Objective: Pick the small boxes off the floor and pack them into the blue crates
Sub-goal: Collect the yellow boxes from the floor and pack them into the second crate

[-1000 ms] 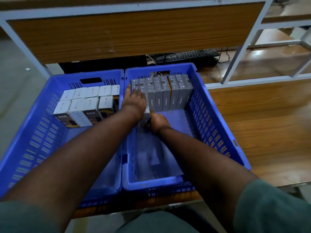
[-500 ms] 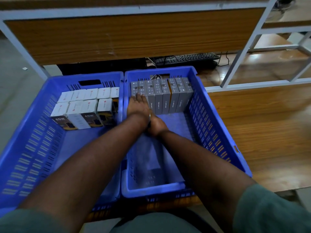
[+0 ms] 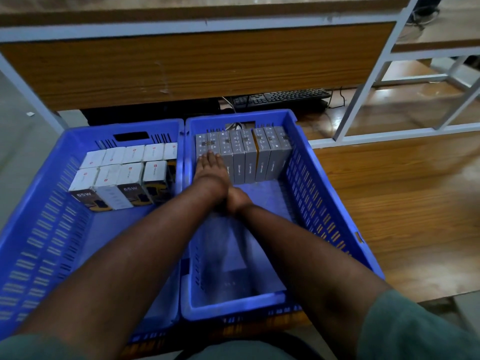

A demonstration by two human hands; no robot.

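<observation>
**Two hands at the grey boxes**

The grey boxes (image 3: 244, 157) stand on end in a row along the far wall of the right crate (image 3: 335, 203), tall sides up, narrow faces toward the person. The rest of that crate's floor is bare. The left crate (image 3: 39, 203) sits touching it and holds white boxes (image 3: 124, 167) in two rows at its far end; the near row shows "65W" on dark fronts.

Both arms reach into the right crate. The left hand (image 3: 210, 175) lies flat, fingers (image 3: 209, 158) stretched out on the leftmost grey boxes, gripping nothing. The right hand (image 3: 237, 200) is tucked just under the left wrist, touching it; I cannot tell how its fingers are set.
</observation>
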